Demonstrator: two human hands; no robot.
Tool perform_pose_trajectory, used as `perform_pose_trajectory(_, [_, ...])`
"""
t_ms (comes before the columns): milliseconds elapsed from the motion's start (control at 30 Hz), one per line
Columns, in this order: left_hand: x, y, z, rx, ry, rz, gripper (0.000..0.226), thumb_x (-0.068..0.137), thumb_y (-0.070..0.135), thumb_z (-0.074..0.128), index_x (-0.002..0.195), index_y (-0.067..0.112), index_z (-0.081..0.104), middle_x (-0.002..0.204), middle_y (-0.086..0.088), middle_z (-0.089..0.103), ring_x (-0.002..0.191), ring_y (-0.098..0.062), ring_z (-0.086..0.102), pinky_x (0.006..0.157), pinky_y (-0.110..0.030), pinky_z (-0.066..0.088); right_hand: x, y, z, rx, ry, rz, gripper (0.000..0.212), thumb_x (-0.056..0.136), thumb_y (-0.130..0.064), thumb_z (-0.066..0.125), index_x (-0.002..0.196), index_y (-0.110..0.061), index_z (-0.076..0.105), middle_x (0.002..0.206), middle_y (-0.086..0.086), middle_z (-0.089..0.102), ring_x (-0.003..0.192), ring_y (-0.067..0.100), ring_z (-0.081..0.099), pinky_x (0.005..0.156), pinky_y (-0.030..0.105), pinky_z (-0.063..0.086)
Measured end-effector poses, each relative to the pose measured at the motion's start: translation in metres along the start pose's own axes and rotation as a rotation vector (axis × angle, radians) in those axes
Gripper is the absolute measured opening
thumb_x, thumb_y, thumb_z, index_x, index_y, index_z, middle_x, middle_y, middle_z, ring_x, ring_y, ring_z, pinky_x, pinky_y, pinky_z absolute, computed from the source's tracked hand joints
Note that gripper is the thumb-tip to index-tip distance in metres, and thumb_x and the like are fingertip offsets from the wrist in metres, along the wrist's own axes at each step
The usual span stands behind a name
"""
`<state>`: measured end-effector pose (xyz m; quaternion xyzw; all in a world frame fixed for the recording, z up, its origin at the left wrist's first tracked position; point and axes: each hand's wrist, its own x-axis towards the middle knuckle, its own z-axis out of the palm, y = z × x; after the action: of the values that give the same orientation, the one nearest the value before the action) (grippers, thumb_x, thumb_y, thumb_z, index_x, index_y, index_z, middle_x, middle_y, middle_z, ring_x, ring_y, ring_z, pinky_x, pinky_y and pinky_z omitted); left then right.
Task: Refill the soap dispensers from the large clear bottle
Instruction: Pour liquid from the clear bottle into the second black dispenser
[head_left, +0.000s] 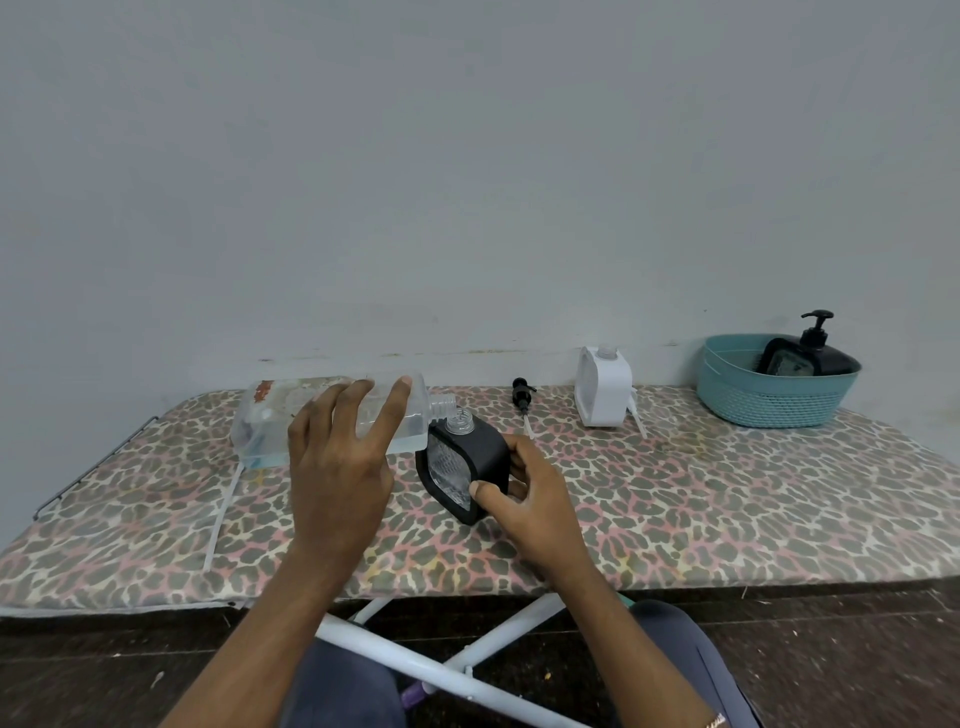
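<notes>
Your left hand (337, 457) is holding the large clear bottle (270, 415) on its side, fingers spread over its near face; the thumb is hidden. The bottle's mouth is sitting just above the open neck of the black dispenser (483, 447). Your right hand (530, 493) is gripping that dispenser from its right side, thumb on the front face and fingers curled behind, keeping it on the leopard-print table (727, 493) just right of your left hand. Farther back, a loose black pump (522, 395) is lying beside the white dispenser (605, 395), and a teal basket (769, 400) is holding another pump bottle (795, 358).
</notes>
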<state>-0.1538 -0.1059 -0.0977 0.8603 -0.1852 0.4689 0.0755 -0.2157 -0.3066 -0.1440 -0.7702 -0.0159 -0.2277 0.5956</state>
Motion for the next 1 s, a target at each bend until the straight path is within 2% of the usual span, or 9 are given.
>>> perform_pose_trajectory(267, [0.0000, 0.0000, -0.0002, 0.000, -0.002, 0.000, 0.092, 0.065, -0.017, 0.068, 0.149, 0.020, 0.059, 0.134, -0.017, 0.061, 0.128, -0.039, 0.052, 0.104, -0.052, 0.036, -0.0002, -0.0006, -0.0008, -0.008, -0.002, -0.004, 0.040, 0.088, -0.026, 0.075, 0.125, -0.029, 0.062, 0.116, -0.011, 0.074, 0.112, 0.008, 0.069, 0.096, 0.038, 0.061])
perform_pose_trajectory(1000, [-0.0002, -0.0001, 0.0005, -0.004, 0.006, 0.005, 0.092, 0.063, -0.017, 0.071, 0.147, 0.019, 0.061, 0.134, -0.017, 0.061, 0.127, -0.039, 0.053, 0.104, -0.052, 0.036, -0.0008, -0.0010, -0.0006, 0.005, -0.003, 0.014, 0.038, 0.088, -0.023, 0.075, 0.123, -0.031, 0.062, 0.116, -0.009, 0.074, 0.112, 0.010, 0.070, 0.094, 0.040, 0.062])
